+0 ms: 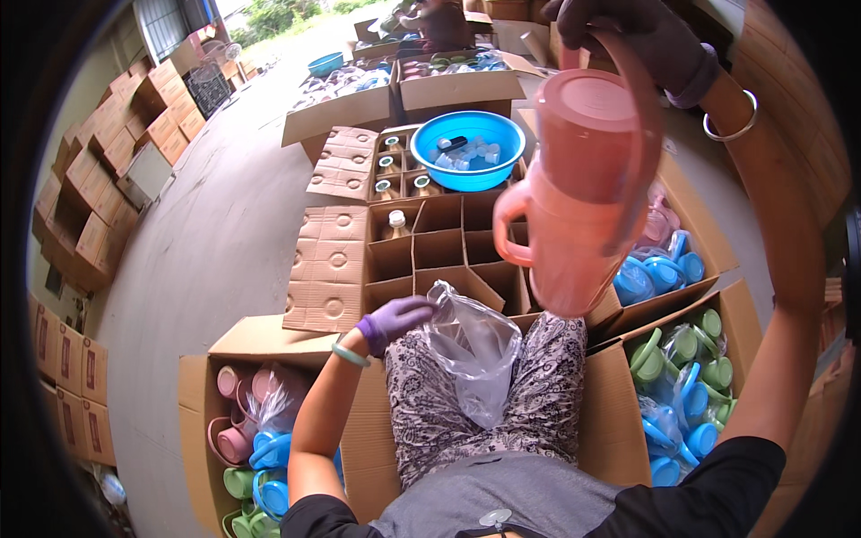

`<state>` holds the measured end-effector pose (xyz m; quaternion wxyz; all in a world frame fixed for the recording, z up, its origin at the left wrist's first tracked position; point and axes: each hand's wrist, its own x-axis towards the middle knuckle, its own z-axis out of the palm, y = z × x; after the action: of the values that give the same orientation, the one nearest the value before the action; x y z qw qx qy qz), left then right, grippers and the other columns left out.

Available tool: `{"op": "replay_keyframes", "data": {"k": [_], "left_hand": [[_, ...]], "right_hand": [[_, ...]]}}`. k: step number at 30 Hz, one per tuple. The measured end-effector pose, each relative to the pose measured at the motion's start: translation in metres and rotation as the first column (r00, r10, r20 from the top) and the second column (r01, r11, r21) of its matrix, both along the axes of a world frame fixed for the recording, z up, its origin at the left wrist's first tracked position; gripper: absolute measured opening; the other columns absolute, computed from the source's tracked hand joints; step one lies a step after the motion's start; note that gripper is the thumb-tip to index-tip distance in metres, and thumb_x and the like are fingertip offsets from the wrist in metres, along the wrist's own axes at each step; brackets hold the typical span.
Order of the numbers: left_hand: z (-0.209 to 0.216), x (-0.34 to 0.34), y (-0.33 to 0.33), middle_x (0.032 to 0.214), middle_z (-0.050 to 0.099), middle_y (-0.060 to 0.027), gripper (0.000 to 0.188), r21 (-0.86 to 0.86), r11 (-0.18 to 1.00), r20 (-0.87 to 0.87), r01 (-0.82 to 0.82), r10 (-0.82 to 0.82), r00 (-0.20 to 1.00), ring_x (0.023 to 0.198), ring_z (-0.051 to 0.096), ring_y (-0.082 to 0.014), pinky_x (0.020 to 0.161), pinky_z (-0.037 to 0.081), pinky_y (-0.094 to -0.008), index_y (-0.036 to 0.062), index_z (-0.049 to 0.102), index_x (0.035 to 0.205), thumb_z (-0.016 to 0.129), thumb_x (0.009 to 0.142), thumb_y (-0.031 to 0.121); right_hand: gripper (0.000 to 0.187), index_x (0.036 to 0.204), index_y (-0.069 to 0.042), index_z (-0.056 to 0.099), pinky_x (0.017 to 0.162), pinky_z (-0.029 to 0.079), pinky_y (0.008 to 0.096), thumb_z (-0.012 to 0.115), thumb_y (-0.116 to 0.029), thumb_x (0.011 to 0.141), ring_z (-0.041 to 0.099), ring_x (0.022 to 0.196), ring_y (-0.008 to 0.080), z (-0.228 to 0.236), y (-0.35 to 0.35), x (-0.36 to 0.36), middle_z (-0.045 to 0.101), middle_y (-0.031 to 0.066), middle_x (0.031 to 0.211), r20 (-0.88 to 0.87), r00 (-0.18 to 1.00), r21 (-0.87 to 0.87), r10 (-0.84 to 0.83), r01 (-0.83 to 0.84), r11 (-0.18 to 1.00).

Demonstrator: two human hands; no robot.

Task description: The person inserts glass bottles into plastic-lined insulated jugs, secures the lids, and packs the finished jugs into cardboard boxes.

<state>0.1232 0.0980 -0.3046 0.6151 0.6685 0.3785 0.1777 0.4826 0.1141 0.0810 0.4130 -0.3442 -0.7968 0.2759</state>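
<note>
High at the upper right, my right hand (641, 40) in a dark glove is closed round the strap of a large pink jug (578, 215). The jug hangs upright from its strap, with a round lid on top and a loop handle on its left side. Over my lap, my left hand (399, 323) in a purple glove pinches the rim of a clear plastic bag (475, 350). The bag droops between my thighs, its mouth near my left fingers. Bag and jug are apart.
Ahead is a divided carton (439, 247) with several bottles (397, 224) and a blue basin (468, 179) of small white pieces. A carton of coloured lids (256, 412) stands left, another of lids (686, 386) right. Stacked boxes (103, 170) line the left wall; a person (444, 25) is at the back.
</note>
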Motion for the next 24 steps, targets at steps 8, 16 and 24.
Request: {"op": "replay_keyframes", "data": {"k": [8, 16, 24], "left_hand": [[-0.061, 0.093, 0.092, 0.134, 0.058, -0.013, 0.058, -0.384, 0.904, 0.507, -0.19, 0.378, 0.775, 0.123, 0.054, -0.0286, 0.097, 0.045, -0.0429, 0.0098, 0.056, 0.135, 0.055, 0.094, 0.051], [-0.062, 0.136, 0.052, 0.13, 0.06, -0.0202, 0.059, -0.72, 0.693, 0.519, 0.022, 0.518, 0.68, 0.119, 0.057, -0.0354, 0.095, 0.048, -0.0456, 0.0046, 0.059, 0.131, 0.054, 0.093, 0.05], [-0.102, 0.111, 0.053, 0.132, 0.059, -0.018, 0.063, -0.742, 0.668, 0.497, -0.054, 0.602, 0.625, 0.119, 0.058, -0.0331, 0.098, 0.047, -0.0466, 0.0065, 0.057, 0.132, 0.054, 0.092, 0.055]], "right_hand": [[0.016, 0.102, -0.003, 0.065, 0.071, 0.051, 0.0238, 0.068, -0.011, 0.088, 0.059, 0.072, 0.0104, -0.001, -0.009, -0.058, 0.064, 0.0018, 0.085, 0.294, 0.91, 0.279, 0.293, -0.375, 0.884], [0.019, 0.11, 0.004, 0.063, 0.086, 0.052, 0.0265, 0.059, 0.001, 0.092, 0.061, 0.099, 0.0166, -0.065, 0.002, -0.079, 0.065, 0.0102, 0.104, -0.129, 0.618, -0.146, 0.776, -0.786, 0.601], [0.012, 0.101, -0.005, 0.064, 0.092, 0.055, 0.0387, 0.065, -0.002, 0.089, 0.061, 0.116, 0.0342, -0.113, -0.011, -0.055, 0.065, 0.0143, 0.115, 0.385, 0.809, 0.459, 0.444, -0.585, 0.669]]}}
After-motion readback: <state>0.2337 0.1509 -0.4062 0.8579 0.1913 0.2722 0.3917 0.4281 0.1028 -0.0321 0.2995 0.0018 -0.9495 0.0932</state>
